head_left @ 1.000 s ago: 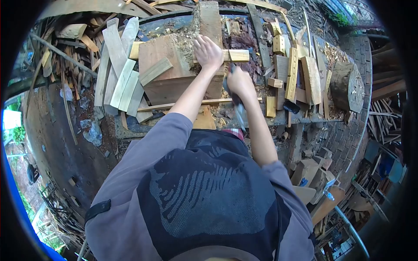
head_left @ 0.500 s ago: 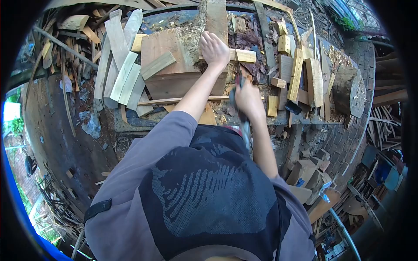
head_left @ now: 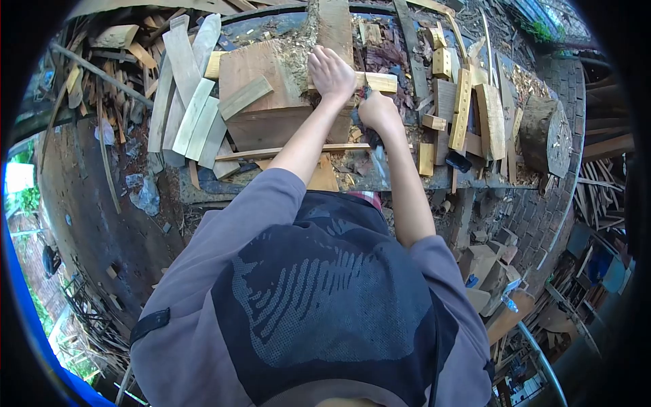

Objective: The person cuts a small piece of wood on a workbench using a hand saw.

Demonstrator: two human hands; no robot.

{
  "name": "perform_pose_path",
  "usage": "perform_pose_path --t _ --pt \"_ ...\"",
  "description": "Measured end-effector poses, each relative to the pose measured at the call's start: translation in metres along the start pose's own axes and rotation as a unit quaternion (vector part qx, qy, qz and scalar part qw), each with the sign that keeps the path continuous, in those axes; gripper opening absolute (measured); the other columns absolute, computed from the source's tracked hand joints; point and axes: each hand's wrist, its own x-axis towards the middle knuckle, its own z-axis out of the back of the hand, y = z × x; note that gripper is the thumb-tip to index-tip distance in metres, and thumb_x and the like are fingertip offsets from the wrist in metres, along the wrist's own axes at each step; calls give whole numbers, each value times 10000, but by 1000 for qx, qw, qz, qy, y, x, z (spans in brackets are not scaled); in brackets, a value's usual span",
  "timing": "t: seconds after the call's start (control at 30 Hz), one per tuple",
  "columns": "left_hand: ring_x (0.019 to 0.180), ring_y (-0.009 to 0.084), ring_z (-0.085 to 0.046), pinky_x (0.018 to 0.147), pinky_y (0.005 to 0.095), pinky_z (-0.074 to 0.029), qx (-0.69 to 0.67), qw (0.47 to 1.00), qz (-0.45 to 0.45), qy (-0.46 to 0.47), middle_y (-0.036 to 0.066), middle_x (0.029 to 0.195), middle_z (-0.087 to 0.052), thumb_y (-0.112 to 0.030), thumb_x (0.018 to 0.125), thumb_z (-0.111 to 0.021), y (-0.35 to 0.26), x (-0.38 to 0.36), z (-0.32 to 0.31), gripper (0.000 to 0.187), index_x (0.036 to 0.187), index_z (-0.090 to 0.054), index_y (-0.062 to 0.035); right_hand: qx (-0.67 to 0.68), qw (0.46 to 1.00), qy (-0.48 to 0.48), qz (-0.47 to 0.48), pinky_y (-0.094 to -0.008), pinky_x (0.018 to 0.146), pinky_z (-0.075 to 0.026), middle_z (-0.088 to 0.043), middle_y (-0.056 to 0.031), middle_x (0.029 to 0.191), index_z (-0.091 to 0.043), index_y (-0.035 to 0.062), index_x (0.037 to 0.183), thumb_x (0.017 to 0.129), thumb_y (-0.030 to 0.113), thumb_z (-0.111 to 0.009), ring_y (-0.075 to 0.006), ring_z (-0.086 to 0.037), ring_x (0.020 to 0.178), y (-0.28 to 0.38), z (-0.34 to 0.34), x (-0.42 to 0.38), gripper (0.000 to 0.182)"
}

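My left hand (head_left: 332, 73) is closed over the left part of a short pale wood piece (head_left: 381, 82), pressing it on the bench beside a thick board. In my right hand (head_left: 381, 115) is the handle of a hand saw (head_left: 367, 90), fingers wrapped round it. Its thin dark blade crosses the wood piece just right of my left hand; how deep it has cut cannot be made out. A blurred bluish part (head_left: 378, 163) shows below my right wrist.
A large wood block (head_left: 264, 132) with a small offcut (head_left: 246, 98) on it stands left of my hands. Grey planks (head_left: 196, 119) lean farther left. To the right are a strip with holes (head_left: 461, 108), several blocks, a phone-like black object (head_left: 458, 161) and a log (head_left: 544, 139).
My right hand has moved forward, away from my body, along with the saw, and now sits close to the wood piece. My left hand stays nearly in place on the wood.
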Motion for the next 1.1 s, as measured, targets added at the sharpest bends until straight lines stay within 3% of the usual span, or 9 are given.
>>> perform_pose_path --t 0.07,0.2,0.33,0.43,0.53,0.73,0.8,0.93,1.1 --pt "1025 322 -457 944 407 -344 -1 1000 17 -4 188 1100 -488 -110 766 -466 -1 6 2 290 982 -506 80 32 996 -79 12 -478 861 -493 -619 -326 1002 -552 -75 1080 846 187 -490 -452 -616 959 -8 -20 -7 357" --pt "1013 325 -459 946 408 -341 -1 1000 26 -12 192 1086 -494 -111 770 -461 -3 5 3 292 981 -507 84 24 999 -26 4 -520 871 -464 -602 -356 987 -503 -78 1103 912 304 -455 -484 -596 962 -19 -8 -83 430" --pt "1000 330 -463 938 408 -341 -4 1000 -5 5 199 1073 -495 -111 763 -466 -4 -6 8 298 981 -500 90 63 997 -39 24 -514 876 -469 -608 -348 988 -525 -77 1086 918 308 -439 -481 -595 970 -14 -14 4 429" --pt "997 321 -463 930 412 -344 -11 1000 -2 -17 195 1069 -496 -103 758 -475 0 1 6 290 978 -500 84 51 998 -30 7 -505 874 -474 -612 -341 984 -530 -73 1108 908 287 -435 -478 -598 965 -2 -9 1 422" --pt "1003 315 -461 928 413 -344 10 999 33 -18 194 1068 -494 -99 760 -478 -3 6 2 283 979 -499 79 57 997 -43 -24 -525 890 -458 -595 -334 1043 -516 -28 1140 914 262 -470 -484 -580 997 -7 -13 -82 371" --pt "986 309 -457 913 410 -339 8 1000 8 1 180 1029 -488 -107 761 -460 -1 1 2 286 976 -492 78 35 999 -2 1 -466 878 -488 -607 -339 989 -589 -84 1059 891 276 -502 -440 -594 1000 1 2 9 406" --pt "980 309 -456 908 412 -340 5 1000 10 -5 176 1013 -485 -109 760 -458 -1 7 4 282 971 -492 76 54 998 -42 12 -487 863 -482 -608 -350 960 -604 -85 1016 854 187 -468 -452 -609 961 1 -3 -4 345" --pt "963 313 -460 907 417 -343 -7 1000 19 -9 173 1004 -484 -103 755 -457 -3 6 5 262 950 -497 67 47 998 -50 8 -503 896 -458 -583 -375 1017 -515 -74 1111 895 269 -464 -459 -600 979 -16 -14 -78 408" --pt "958 309 -466 900 406 -359 6 1000 0 2 175 993 -497 -116 761 -471 -1 1 5 258 939 -502 68 56 998 -24 7 -484 930 -442 -596 -351 1009 -500 -80 1152 916 286 -448 -462 -577 1014 -14 -7 -5 439"
